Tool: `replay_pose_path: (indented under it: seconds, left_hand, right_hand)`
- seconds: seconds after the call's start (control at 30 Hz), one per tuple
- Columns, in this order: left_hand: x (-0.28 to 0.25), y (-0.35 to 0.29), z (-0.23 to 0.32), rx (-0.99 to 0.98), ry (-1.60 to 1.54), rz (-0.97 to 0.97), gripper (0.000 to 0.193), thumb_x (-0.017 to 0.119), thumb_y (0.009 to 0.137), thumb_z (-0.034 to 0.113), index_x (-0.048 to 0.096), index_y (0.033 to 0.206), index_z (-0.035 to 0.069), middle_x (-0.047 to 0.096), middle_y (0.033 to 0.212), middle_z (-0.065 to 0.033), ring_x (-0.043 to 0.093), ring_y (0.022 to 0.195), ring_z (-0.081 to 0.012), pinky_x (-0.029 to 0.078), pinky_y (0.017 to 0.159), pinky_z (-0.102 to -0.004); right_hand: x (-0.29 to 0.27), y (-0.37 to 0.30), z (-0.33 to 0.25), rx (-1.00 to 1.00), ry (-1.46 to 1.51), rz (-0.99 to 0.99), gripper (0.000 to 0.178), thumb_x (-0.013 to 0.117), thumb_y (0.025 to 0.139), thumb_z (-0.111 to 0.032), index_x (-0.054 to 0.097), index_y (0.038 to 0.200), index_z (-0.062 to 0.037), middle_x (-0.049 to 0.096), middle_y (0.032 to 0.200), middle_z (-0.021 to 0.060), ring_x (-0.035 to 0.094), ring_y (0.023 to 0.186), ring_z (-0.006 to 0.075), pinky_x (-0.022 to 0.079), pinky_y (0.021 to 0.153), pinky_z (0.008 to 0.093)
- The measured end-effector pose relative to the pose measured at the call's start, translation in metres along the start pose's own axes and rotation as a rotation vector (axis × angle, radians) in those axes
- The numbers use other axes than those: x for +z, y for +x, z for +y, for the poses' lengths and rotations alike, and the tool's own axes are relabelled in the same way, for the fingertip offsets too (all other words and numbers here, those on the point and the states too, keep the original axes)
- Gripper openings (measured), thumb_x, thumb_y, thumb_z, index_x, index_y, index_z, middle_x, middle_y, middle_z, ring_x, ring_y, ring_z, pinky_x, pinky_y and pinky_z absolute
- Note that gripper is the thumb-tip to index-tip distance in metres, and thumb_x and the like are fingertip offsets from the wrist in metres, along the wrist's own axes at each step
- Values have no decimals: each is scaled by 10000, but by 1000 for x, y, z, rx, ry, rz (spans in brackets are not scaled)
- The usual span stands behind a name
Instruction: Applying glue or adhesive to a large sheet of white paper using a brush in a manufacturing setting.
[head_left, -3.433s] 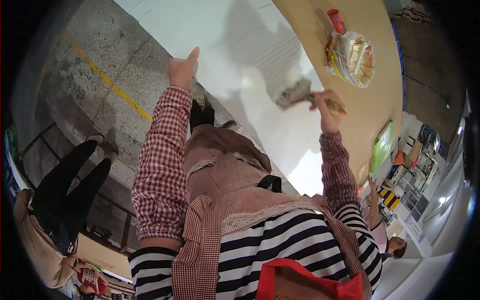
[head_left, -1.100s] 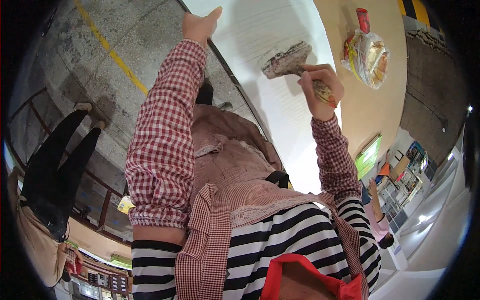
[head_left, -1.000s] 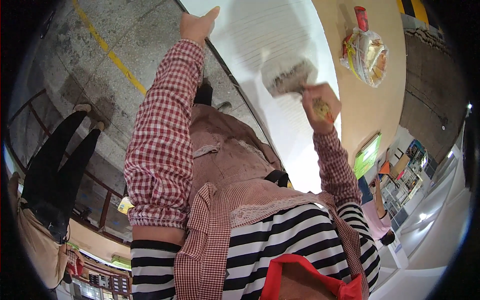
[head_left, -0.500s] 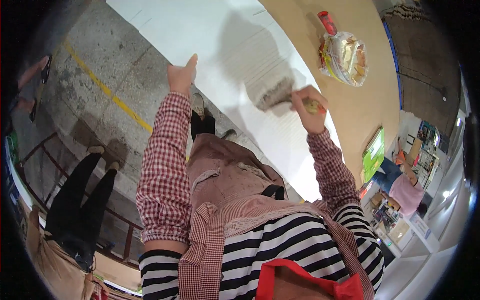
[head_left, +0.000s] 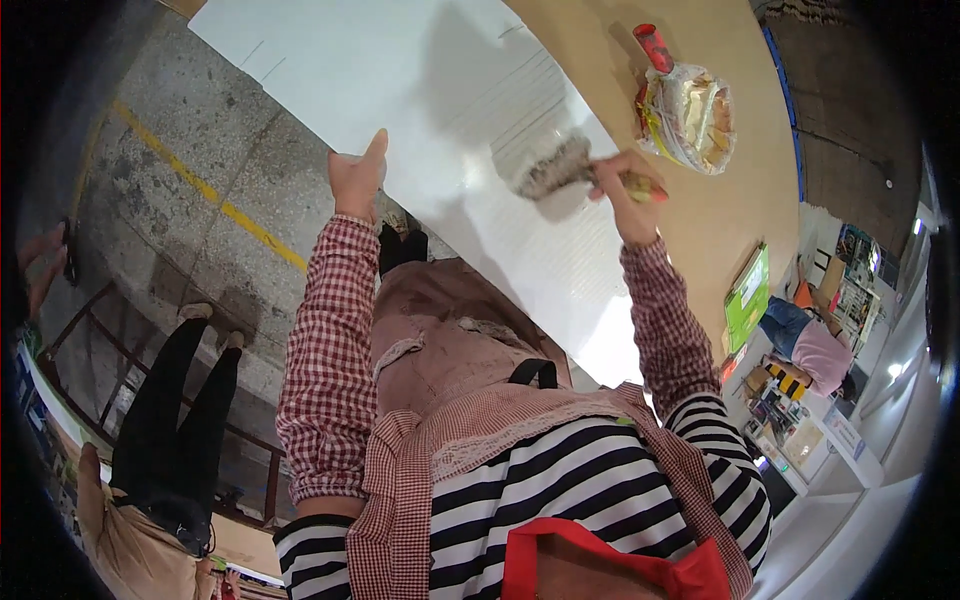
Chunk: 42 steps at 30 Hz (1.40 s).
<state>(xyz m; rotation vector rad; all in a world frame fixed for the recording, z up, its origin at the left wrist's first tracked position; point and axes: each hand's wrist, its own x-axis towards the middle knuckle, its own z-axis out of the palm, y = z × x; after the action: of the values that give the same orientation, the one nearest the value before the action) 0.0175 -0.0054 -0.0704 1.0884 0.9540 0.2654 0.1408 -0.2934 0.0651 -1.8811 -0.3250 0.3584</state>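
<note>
A wide, dark-bristled flat brush is in my right hand, its fingers closed round the handle. The bristles lie over a large white sheet ruled with many fine parallel lines, possibly edges of stacked sheets. A wet-looking shine shows near the brush. My left hand is at the sheet's near-left edge, thumb up on top and fingers folded at the side. The fingers' undersides are hidden. Beyond the right hand stands a plastic-lined bowl with amber contents and a red cylindrical handle.
The tan table runs under the sheet, and a bright green panel stands at its right edge. A person in dark trousers is at left beside a metal rail. Another person in pink bends at far right.
The white sheet has shifted slightly left on the table. My left hand has come a little nearer to me with its edge. My right hand and the brush have moved slightly away and right.
</note>
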Motion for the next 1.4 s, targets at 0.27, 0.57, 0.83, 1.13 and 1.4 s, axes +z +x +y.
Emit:
replay_pose_path:
  seconds: [0.27, 0.57, 0.83, 1.13, 1.4]
  left_hand:
    - [-2, -1, -4, 11, 6, -2, 406, 720, 767, 109, 550, 1106, -36, 601, 1055, -93, 569, 936, -172, 449, 807, -300]
    - [0, -6, -4, 38, 0, 29, 457, 712, 771, 92, 479, 1140, -42, 578, 1076, -105, 554, 949, -175, 448, 815, -299]
    - [6, -11, 5, 15, 2, 60, 438, 713, 768, 91, 490, 1122, -37, 580, 1056, -107, 554, 925, -172, 448, 813, -298]
    - [6, -13, 7, -5, 13, -6, 466, 710, 778, 106, 458, 1143, -35, 563, 1083, -104, 543, 957, -170, 440, 831, -292]
    - [7, -13, 4, -5, -4, 36, 487, 712, 775, 107, 434, 1148, -36, 555, 1092, -120, 539, 973, -181, 437, 845, -295]
  right_hand:
    - [17, 18, -20, -199, -33, 16, 84, 588, 821, 22, 558, 743, 11, 565, 742, 68, 586, 600, 117, 472, 572, 225]
    - [27, 32, -36, -74, 29, -28, 67, 597, 818, 3, 579, 756, 24, 608, 781, 86, 561, 555, 93, 452, 524, 211]
    - [28, 32, -14, -81, 11, -71, 85, 599, 816, 22, 566, 738, 22, 571, 728, 63, 580, 584, 112, 510, 590, 233]
    - [37, 43, -12, 17, 32, -33, 113, 610, 811, 1, 556, 713, 21, 583, 752, 90, 593, 624, 124, 507, 598, 252]
    - [47, 48, -27, -160, 41, 56, 127, 611, 803, 15, 548, 693, 15, 586, 761, 94, 576, 590, 132, 495, 609, 242]
